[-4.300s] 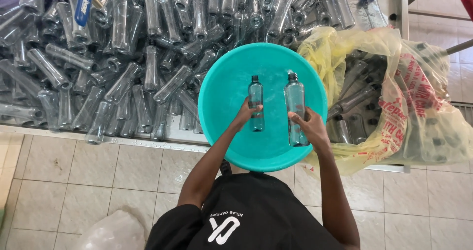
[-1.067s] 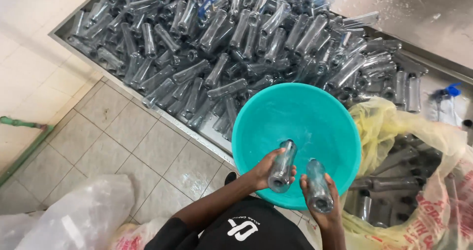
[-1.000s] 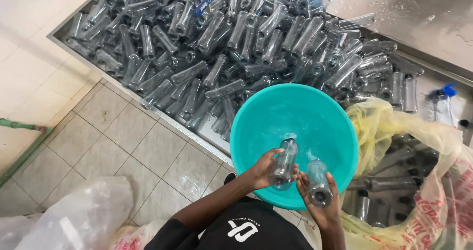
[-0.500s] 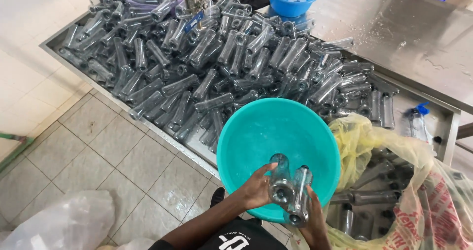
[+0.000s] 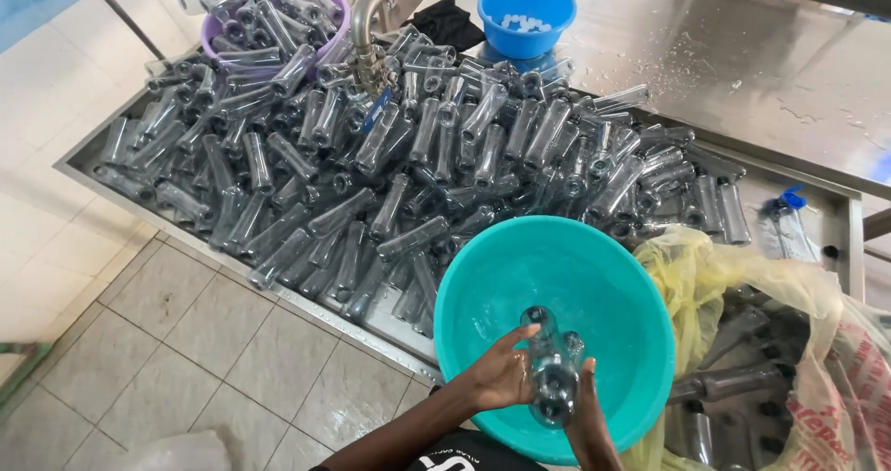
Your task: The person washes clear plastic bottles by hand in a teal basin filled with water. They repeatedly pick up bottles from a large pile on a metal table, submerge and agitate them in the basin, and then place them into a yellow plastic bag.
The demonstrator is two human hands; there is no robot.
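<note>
Over the teal basin [image 5: 483, 285] both forearms reached up from the bottom edge of the view and met near the basin's lower half. The left hand [image 5: 501, 378] was curled around the side of a clear plastic bottle [image 5: 543, 355], fingers wrapped onto it and thumb pointing toward its neck. The right hand [image 5: 587, 406] pressed in from the other side, held edge-on to the camera, so that its fingers were mostly out of sight behind the bottles. A second clear bottle [image 5: 568, 352] lay tight against the first, and the two were gripped together between the hands, their necks pointing up and away and their bases toward the person.

Which hand bore which bottle could not be made out, as the clear plastic overlapped and blurred. The right hand's wrist was cut off by the frame's edge, and so was the near rim of the basin.

Beyond the basin a steel trough [image 5: 840, 213] held a heap of empty bottles [image 5: 371, 165], with a purple tub [image 5: 219, 27] and a blue bowl [image 5: 527, 12] at its far side. A yellow sack [image 5: 724, 276] lay just beside the basin on the right.
</note>
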